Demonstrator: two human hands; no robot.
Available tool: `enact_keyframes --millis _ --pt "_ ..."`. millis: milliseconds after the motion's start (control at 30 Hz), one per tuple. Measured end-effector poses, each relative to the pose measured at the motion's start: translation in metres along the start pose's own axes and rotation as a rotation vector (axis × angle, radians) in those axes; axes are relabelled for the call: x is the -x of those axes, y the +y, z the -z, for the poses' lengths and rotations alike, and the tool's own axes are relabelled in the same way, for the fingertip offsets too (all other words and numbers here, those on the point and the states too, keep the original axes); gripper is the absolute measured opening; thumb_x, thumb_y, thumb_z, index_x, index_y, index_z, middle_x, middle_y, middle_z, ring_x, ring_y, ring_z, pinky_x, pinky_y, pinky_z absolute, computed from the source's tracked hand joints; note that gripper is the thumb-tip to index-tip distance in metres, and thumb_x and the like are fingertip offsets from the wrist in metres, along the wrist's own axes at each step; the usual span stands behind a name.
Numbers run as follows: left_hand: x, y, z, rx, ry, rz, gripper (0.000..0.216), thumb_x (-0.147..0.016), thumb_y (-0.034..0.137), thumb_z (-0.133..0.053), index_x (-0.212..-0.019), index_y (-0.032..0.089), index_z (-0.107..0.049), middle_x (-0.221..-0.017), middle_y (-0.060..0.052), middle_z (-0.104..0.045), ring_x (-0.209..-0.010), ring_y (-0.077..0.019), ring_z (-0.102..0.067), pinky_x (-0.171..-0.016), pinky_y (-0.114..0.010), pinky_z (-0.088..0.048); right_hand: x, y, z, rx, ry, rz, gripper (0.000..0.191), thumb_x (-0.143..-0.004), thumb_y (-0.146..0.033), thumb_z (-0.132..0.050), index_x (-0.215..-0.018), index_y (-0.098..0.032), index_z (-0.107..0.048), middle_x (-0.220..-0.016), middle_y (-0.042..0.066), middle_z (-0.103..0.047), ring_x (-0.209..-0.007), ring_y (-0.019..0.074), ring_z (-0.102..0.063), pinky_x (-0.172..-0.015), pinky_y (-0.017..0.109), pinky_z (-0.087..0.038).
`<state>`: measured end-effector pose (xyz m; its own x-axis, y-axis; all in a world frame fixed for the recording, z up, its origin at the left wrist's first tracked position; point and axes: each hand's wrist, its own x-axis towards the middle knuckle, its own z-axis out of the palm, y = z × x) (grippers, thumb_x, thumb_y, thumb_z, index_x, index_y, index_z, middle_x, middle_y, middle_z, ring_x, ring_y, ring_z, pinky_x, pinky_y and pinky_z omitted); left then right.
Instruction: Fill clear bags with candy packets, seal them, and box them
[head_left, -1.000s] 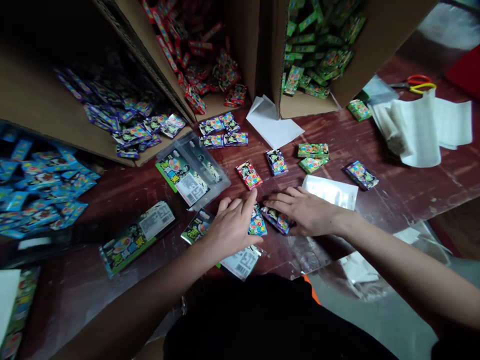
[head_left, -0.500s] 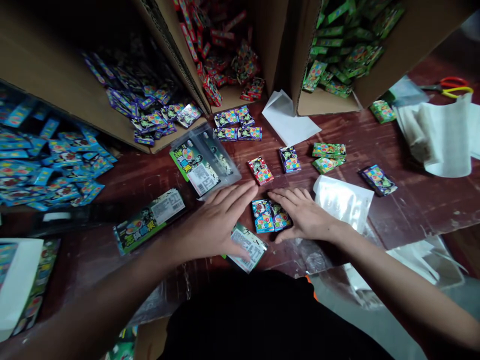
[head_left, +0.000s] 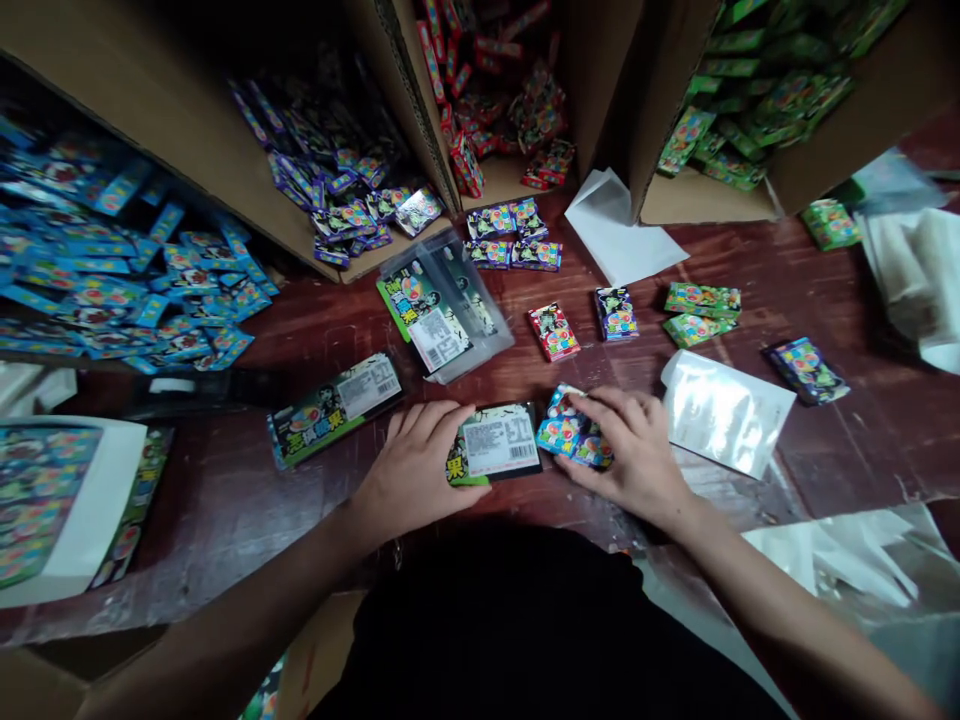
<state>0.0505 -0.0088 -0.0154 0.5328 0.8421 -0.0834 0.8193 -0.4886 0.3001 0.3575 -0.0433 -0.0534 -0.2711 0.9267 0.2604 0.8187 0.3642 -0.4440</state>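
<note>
My left hand (head_left: 412,465) grips a flat green and black packet with a white barcode label (head_left: 496,443), lifted at the table's near edge. My right hand (head_left: 637,450) is closed on a small stack of candy packs (head_left: 576,436), blue and purple, held right beside the labelled packet. A red candy pack (head_left: 553,331) and a purple one (head_left: 616,312) lie just beyond my hands. Two green packs (head_left: 700,312) lie further right.
Open cardboard boxes at the back hold purple (head_left: 330,170), red (head_left: 487,100) and green (head_left: 750,90) packs; a blue heap (head_left: 112,270) lies left. A clear case (head_left: 444,305), another labelled packet (head_left: 334,408), a silvery bag (head_left: 726,410) and white paper (head_left: 622,235) lie on the dark red table (head_left: 862,440).
My left hand has picked up the labelled packet that lay under it. My right hand has gathered the blue and purple packs off the table and closed on them. The view shifted left.
</note>
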Motion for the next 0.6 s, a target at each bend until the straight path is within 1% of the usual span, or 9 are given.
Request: enact_keyframes --millis 67,167,233,300,367,400,467,533,600 --pt "0.000 -0.003 -0.001 -0.014 0.007 0.007 0.084 -0.070 0.046 -0.082 -0.140 0.019 -0.046 -0.135 -0.013 -0.056 -0.121 -0.0343 -0.052 -0.105 -0.050 -0.039 0.002 -0.002 -0.003 -0.029 -0.128 0.052 0.068 -0.084 -0.054 -0.073 -0.143 -0.026 -0.051 -0.137 0.012 -0.057 -0.115 0.0345 -0.053 -0.097 0.053 -0.040" --pt "-0.001 -0.008 -0.003 0.003 -0.055 -0.088 0.090 -0.068 0.049 -0.084 -0.143 0.019 -0.043 -0.137 -0.013 -0.055 -0.123 -0.0343 -0.051 -0.106 -0.050 -0.038 -0.001 -0.002 -0.009 -0.122 -0.277 0.148 0.068 -0.082 -0.055 -0.075 -0.139 -0.027 -0.053 -0.139 0.011 -0.058 -0.118 0.0339 -0.053 -0.100 0.054 -0.039" --pt "-0.001 -0.010 -0.006 0.020 -0.091 -0.144 0.093 -0.069 0.052 -0.083 -0.145 0.019 -0.042 -0.139 -0.013 -0.055 -0.125 -0.0341 -0.050 -0.107 -0.050 -0.036 -0.004 -0.001 -0.011 -0.189 -0.340 0.190 0.070 -0.081 -0.058 -0.075 -0.138 -0.026 -0.052 -0.141 0.011 -0.058 -0.120 0.0332 -0.053 -0.104 0.055 -0.038" --pt "-0.002 -0.011 -0.010 0.020 -0.097 -0.148 0.092 -0.071 0.052 -0.082 -0.147 0.018 -0.041 -0.140 -0.013 -0.054 -0.126 -0.0339 -0.049 -0.109 -0.049 -0.035 -0.006 0.002 -0.010 -0.229 -0.342 0.189 0.086 -0.078 -0.066 -0.076 -0.145 -0.023 -0.044 -0.147 0.015 -0.053 -0.128 0.0349 -0.051 -0.110 0.059 -0.035" --pt "-0.002 -0.012 -0.013 0.013 -0.096 -0.131 0.092 -0.073 0.051 -0.081 -0.148 0.019 -0.040 -0.141 -0.013 -0.053 -0.126 -0.0338 -0.049 -0.109 -0.050 -0.035 -0.006 0.007 -0.004 -0.233 -0.328 0.181 0.108 -0.072 -0.074 -0.076 -0.154 -0.020 -0.031 -0.155 0.020 -0.042 -0.140 0.0383 -0.042 -0.117 0.064 -0.027" --pt "-0.002 -0.013 -0.015 0.012 -0.097 -0.127 0.092 -0.073 0.051 -0.081 -0.149 0.019 -0.039 -0.141 -0.012 -0.053 -0.126 -0.0339 -0.049 -0.109 -0.050 -0.035 -0.005 0.010 0.000 -0.228 -0.330 0.183 0.113 -0.071 -0.074 -0.076 -0.156 -0.018 -0.026 -0.158 0.021 -0.037 -0.144 0.0389 -0.037 -0.120 0.065 -0.022" --pt "-0.002 -0.013 -0.017 0.017 -0.094 -0.127 0.093 -0.072 0.050 -0.082 -0.149 0.020 -0.039 -0.141 -0.012 -0.053 -0.126 -0.0341 -0.049 -0.108 -0.050 -0.035 -0.003 0.016 0.007 -0.214 -0.357 0.189 0.102 -0.078 -0.065 -0.076 -0.156 -0.019 -0.028 -0.157 0.020 -0.039 -0.146 0.0368 -0.036 -0.123 0.066 -0.014" --pt "-0.003 -0.012 -0.019 0.028 -0.081 -0.128 0.094 -0.071 0.050 -0.083 -0.149 0.020 -0.040 -0.140 -0.012 -0.054 -0.125 -0.0343 -0.050 -0.107 -0.050 -0.036 -0.002 0.021 0.010 -0.221 -0.378 0.198 0.081 -0.086 -0.054 -0.074 -0.151 -0.022 -0.037 -0.149 0.017 -0.049 -0.142 0.0332 -0.042 -0.124 0.065 -0.013" --pt "-0.004 -0.011 -0.021 0.040 -0.066 -0.121 0.095 -0.069 0.050 -0.085 -0.147 0.021 -0.041 -0.138 -0.012 -0.054 -0.123 -0.0348 -0.050 -0.106 -0.050 -0.037 -0.003 0.024 0.007 -0.246 -0.378 0.215 0.073 -0.088 -0.050 -0.073 -0.147 -0.023 -0.042 -0.144 0.015 -0.055 -0.139 0.0319 -0.047 -0.124 0.066 -0.012"
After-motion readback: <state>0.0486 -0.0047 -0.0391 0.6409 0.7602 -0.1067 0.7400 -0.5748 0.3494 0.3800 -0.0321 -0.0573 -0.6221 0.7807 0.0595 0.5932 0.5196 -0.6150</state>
